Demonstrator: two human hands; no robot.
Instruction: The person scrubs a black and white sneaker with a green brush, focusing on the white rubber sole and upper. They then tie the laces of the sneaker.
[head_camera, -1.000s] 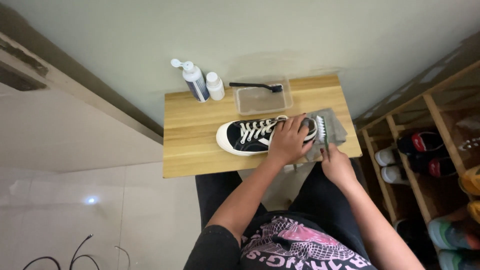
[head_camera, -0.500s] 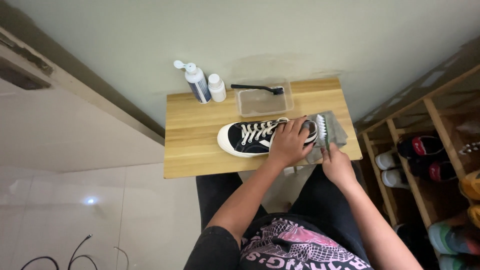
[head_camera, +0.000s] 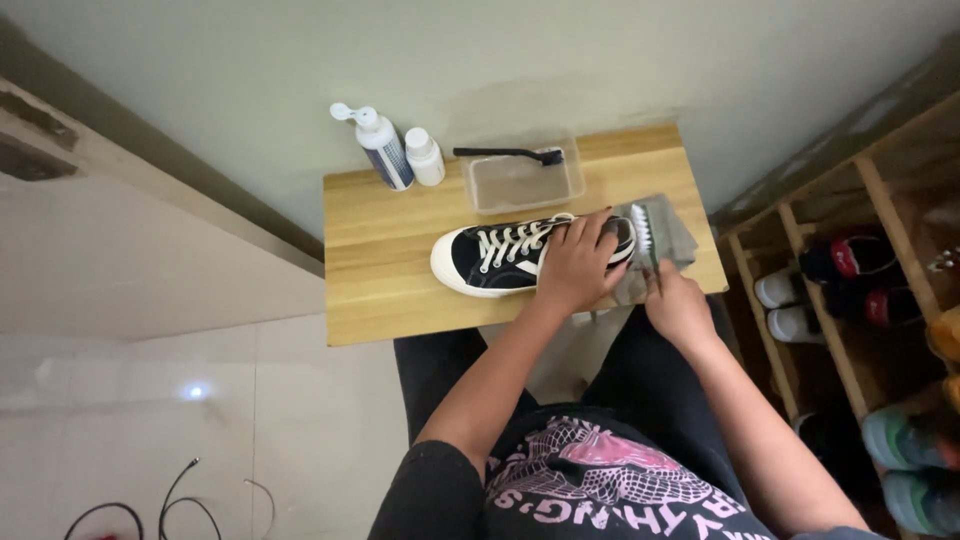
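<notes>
The left hand (head_camera: 575, 265) lay pressed over the heel part of the black sneaker (head_camera: 520, 258), its grip closed around the shoe, which rested on its side on the wooden surface (head_camera: 400, 270). The right hand (head_camera: 678, 305) had its grip closed on the handle of a white brush (head_camera: 643, 232), with the bristles at the heel, above a grey cloth (head_camera: 672, 232). The shoe sat close to the front edge, so a hard push could slide it off. The plastic tray (head_camera: 520, 180) with a dark brush (head_camera: 505, 154) stood just behind, and a wide stroke could knock it or the two bottles (head_camera: 395, 155).
</notes>
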